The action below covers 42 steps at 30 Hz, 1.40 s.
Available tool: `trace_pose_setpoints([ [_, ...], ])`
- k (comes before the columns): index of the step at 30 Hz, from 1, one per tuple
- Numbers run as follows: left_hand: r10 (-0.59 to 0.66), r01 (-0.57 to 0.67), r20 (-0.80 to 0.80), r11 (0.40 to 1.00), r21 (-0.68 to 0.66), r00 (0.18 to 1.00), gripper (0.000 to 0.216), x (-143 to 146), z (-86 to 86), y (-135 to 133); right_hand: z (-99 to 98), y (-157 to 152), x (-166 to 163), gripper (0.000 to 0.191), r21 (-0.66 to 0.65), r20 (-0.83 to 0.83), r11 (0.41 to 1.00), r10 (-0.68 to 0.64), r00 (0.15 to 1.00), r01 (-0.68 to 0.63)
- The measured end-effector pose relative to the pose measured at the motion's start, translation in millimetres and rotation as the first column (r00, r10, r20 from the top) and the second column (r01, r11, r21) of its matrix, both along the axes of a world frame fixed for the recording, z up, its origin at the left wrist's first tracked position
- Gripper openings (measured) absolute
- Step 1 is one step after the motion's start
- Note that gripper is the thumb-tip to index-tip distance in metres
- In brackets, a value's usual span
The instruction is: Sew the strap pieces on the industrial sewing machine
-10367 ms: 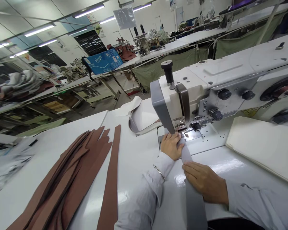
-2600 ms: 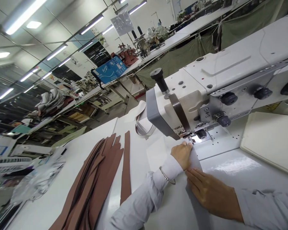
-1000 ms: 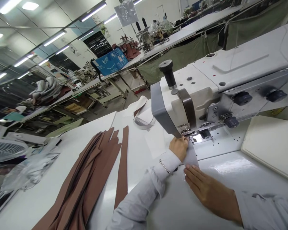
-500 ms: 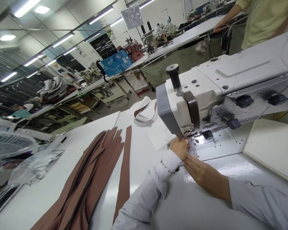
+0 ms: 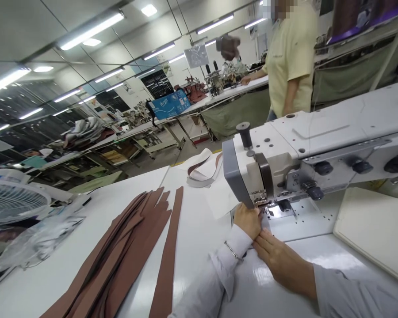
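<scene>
As fingers (image 5: pixel 264 243) touch grey strip (image 5: pixel 266 227), blue box (image 5: pixel 173 107) behind, lettering (image 5: pixel 166 101) unreadable

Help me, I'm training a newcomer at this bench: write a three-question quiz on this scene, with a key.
1. Choose: which is nearer the needle area of the sewing machine? A) right hand; B) left hand.
2. True or false: in the picture, the single brown strip lies between the brown pile and the machine.
3. Short answer: what is around the cuff of the left sleeve?

Key: 1. B. 2. True. 3. A silver-coloured bangle.
</scene>
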<state>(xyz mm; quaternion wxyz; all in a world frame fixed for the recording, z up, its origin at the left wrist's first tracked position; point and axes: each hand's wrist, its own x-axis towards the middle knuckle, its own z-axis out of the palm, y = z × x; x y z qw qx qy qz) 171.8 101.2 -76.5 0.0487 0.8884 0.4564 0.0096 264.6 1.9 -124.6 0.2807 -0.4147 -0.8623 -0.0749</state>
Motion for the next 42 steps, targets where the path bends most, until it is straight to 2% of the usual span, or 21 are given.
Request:
trace_pose_setpoints([
  [4,0.109,-0.107,0.062,0.994,-0.036,0.992,0.047,7.5,7.1,-11.8,5.1,0.3,-1.5,0.028,-0.103,-0.052,0.995,0.005,0.999,-0.01],
  [6,0.129,-0.127,0.06,0.991,-0.04,0.99,0.05,10.3,7.3,-16.0,10.5,-4.1,0.3,0.028,-0.138,-0.09,0.989,0.045,0.995,-0.057],
  [8,0.131,-0.129,0.07,0.991,-0.026,0.989,0.047,10.9,4.7,-18.7,16.1,-11.8,3.8,0.028,-0.09,-0.146,0.992,0.077,0.986,-0.091],
  [11,0.112,-0.112,0.09,0.994,0.004,0.99,0.045,6.9,-1.9,-20.5,20.7,-24.5,11.8,0.027,0.07,-0.194,0.996,0.071,0.978,-0.058],
  [16,0.072,-0.077,0.103,0.996,0.048,0.992,0.036,-6.5,-11.0,-18.5,17.0,-29.1,22.6,0.025,0.22,-0.13,0.975,0.039,0.991,-0.009],
  [20,0.039,-0.043,0.096,0.998,0.043,0.995,0.027,-12.6,-14.9,-5.2,11.5,-24.4,23.4,0.026,0.246,-0.085,0.969,0.043,0.995,-0.021],
  [23,0.042,-0.043,0.069,0.999,0.002,0.997,0.023,-11.5,-14.0,16.1,7.4,-22.4,24.8,0.027,0.266,-0.072,0.963,0.059,0.996,-0.038],
  [29,0.175,-0.176,0.023,0.984,0.038,0.984,0.027,-7.6,-5.7,61.9,0.6,-15.9,30.5,0.029,0.33,0.032,0.936,0.117,0.993,-0.121],
  [34,0.279,-0.282,0.043,0.957,0.068,0.959,0.034,-7.9,-2.1,61.7,-2.6,-14.3,30.6,0.029,0.333,-0.074,0.939,0.119,0.99,-0.088],
  [37,0.338,-0.34,0.041,0.937,0.086,0.94,0.04,-32.0,12.4,43.0,-11.0,-17.2,32.8,0.03,0.277,-0.097,0.957,0.12,0.988,-0.089],
  [39,0.389,-0.389,0.01,0.918,0.083,0.921,0.041,-66.8,28.5,24.6,-19.2,-19.4,35.3,0.032,0.239,-0.09,0.967,0.117,0.989,-0.092],
  [40,0.434,-0.432,-0.015,0.898,0.085,0.901,0.041,-88.8,37.0,13.6,-23.7,-20.4,36.5,0.033,0.224,-0.079,0.97,0.113,0.99,-0.093],
  [42,0.584,-0.58,-0.12,0.812,0.071,0.803,0.045,-136.1,50.7,-11.8,-32.6,-21.6,38.3,0.036,0.201,-0.054,0.975,0.104,0.993,-0.091],
])
